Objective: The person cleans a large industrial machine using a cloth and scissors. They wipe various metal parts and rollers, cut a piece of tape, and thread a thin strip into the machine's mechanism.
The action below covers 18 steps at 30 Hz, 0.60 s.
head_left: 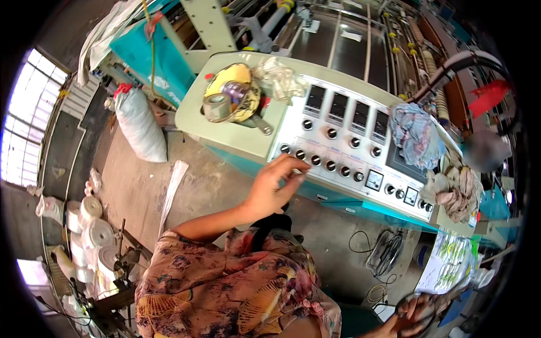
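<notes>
Knobs lie just beyond and rightward of the loosely open left hand, the nearer one, their row slanting right and bodyward; right hand: cannot tell.

The control panel is set in the middle of the desk, backed by a machine. To the panel's left, a roll of tape is placed; a cloth is laid at its far left corner. At the right end, two more cloths are left. A sack is stood left of the desk; rolls are stacked nearer, at the left.
</notes>
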### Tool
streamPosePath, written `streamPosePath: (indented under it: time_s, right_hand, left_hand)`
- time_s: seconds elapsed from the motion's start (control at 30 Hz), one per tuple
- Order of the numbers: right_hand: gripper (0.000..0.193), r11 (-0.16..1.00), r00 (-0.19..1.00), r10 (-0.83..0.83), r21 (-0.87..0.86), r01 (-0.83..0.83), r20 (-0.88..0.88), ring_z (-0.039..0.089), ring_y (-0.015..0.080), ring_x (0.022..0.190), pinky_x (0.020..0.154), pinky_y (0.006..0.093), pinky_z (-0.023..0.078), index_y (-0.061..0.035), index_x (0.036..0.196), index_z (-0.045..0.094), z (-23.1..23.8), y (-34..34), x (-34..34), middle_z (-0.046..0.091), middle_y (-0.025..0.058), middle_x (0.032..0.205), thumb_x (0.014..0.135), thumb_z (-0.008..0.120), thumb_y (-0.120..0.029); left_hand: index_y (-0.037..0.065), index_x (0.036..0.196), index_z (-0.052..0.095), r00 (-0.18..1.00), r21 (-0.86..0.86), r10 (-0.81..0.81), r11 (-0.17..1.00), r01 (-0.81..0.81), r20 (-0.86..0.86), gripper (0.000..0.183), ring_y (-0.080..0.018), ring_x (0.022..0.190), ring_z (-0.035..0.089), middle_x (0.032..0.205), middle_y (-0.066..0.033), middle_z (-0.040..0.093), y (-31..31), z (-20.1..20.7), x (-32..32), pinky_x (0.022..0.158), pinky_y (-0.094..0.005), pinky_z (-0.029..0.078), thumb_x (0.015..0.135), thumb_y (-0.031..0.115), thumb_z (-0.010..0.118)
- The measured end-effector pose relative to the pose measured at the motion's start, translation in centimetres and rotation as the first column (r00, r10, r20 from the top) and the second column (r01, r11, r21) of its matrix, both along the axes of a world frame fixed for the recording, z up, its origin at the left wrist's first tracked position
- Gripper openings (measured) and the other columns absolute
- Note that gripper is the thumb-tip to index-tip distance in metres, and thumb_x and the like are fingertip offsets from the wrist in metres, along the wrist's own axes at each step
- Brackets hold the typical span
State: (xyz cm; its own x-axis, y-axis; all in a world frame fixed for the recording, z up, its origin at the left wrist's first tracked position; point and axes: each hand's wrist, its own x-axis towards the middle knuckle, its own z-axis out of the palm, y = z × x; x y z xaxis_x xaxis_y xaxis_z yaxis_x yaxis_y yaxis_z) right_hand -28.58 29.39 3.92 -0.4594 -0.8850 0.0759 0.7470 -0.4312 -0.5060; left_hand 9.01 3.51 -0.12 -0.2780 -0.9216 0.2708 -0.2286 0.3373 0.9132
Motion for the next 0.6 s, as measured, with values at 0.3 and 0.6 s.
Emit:
streamPosePath:
  time_s: [0.3,0.6]
  right_hand:
    - [0.065,0.979,-0.102,0.180,0.188,-0.076,-0.978,0.067,0.0158,0.090,0.074,0.0263,0.056,-0.0084,0.139,0.056,1.2,-27.6,21.6,0.064,0.0097,0.138,0.079,0.072,0.012]
    - [0.054,0.902,-0.583,-0.373,-0.134,-0.410,-0.722,0.064,0.0245,0.064,0.051,0.0362,0.053,-0.0208,0.129,0.062,-5.4,-39.8,34.8,0.067,0.0074,0.113,0.077,0.067,-0.003]
  left_hand:
    - [0.005,0.112,0.068,0.881,0.030,0.468,0.884,-0.467,-0.066,0.017,-0.0112,0.076,0.062,0.097,-0.0049,0.067,-1.7,-3.7,14.6,0.068,-0.0261,0.051,0.096,0.004,0.062]
    - [0.002,0.113,0.066,0.709,0.255,0.679,0.732,-0.631,-0.193,0.019,-0.0080,0.078,0.059,0.102,-0.0042,0.068,-9.8,-4.4,30.9,0.072,-0.0246,0.051,0.103,0.015,0.058]
